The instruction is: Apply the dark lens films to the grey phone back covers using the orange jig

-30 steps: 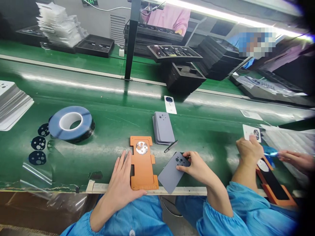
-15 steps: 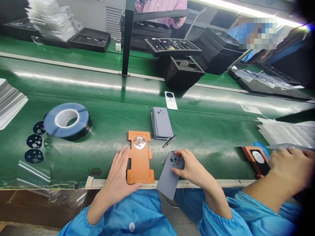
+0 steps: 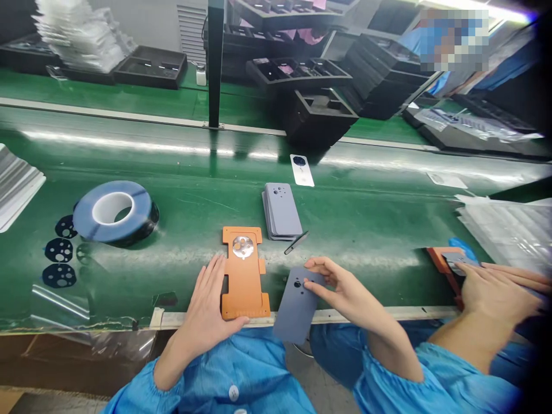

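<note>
- Nearest, the panel point(image 3: 295, 313) is tilted, its lower end reaching out past the front rim of the bench point(image 3: 371, 218). If the grip loosened, I judge it could slide off towards the floor.
- The right hand point(image 3: 345, 287) has thumb and fingers clamped on the panel's upper right corner, the thumb across the face beside the holes. A one-corner hold could let the panel swivel, and bare skin might smudge it.
- The left hand point(image 3: 207, 305) lies flat with its fingers together, along the left side of the jig point(image 3: 245, 282), thumb spread by the lower edge. It clamps nothing. A hard sideways push there could skew the jig.
- The jig lies flat, left of the panel and apart from it, with a silvery disc point(image 3: 242, 246) near its far end. Knocking the panel against its raised rim might scratch either one.
- Just beyond the panel, a thin tool point(image 3: 296, 242) rests close to the near end of the stack point(image 3: 282, 210). A careless right wrist could brush the tool into the stack and scuff the top piece.
- Off to the left stand a tape roll point(image 3: 114, 233) and black stickers point(image 3: 59, 250); a sweeping sleeve might drag the stickers.
- Farther back lies a white card point(image 3: 302, 171).
</note>
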Demonstrator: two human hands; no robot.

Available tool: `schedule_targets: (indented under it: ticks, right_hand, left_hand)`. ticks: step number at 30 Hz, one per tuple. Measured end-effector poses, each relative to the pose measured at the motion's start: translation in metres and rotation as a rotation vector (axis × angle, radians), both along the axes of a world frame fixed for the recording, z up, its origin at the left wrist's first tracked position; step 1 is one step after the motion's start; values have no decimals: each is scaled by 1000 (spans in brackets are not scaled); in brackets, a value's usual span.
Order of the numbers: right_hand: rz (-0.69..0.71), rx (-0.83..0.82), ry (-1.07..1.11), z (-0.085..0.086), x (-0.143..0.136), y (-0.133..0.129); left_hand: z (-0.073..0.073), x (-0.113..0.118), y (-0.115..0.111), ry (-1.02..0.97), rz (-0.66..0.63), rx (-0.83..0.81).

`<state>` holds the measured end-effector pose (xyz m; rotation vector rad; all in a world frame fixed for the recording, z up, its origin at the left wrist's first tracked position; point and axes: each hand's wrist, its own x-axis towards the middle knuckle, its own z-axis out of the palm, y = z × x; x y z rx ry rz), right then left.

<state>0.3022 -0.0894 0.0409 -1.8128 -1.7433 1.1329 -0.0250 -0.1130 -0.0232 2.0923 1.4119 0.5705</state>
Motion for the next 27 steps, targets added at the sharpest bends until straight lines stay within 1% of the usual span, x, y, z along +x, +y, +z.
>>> schedule_targets:
  ticks: [2,4,6,8,10,12,15,19,22,27]
  right_hand:
    - [-42,27,179,19,-2,5]
    - [-98,93,283,35,-11,15]
    - [-112,164,349,45,-27,28]
    - [-65,225,370,49,-48,42]
    - [41,267,351,47,-69,57]
    - [168,299,310,45,-86,68]
    - [299,338,237,40,-97,77]
    - [356,365,195,34,-97,78]
    - [364,385,198,29,-96,78]
    - [451,406,173,19,-102,81]
  left_hand:
    - [0,1,0,-4,4,10]
    - [1,1,1,-10,2,17]
    - [3,0,2,-21,-10,8]
    - [6,-2,2,-38,-27,-14]
    - [7,-5,2,-70,-27,-41]
    - [6,-5,2,-107,4,-71]
    - [2,-3,1,-136,92,-109]
    - [-2,4,2,-117,164,-83]
    - [-1,7,4,-118,176,-71]
    - [3,8,6,-126,175,-84]
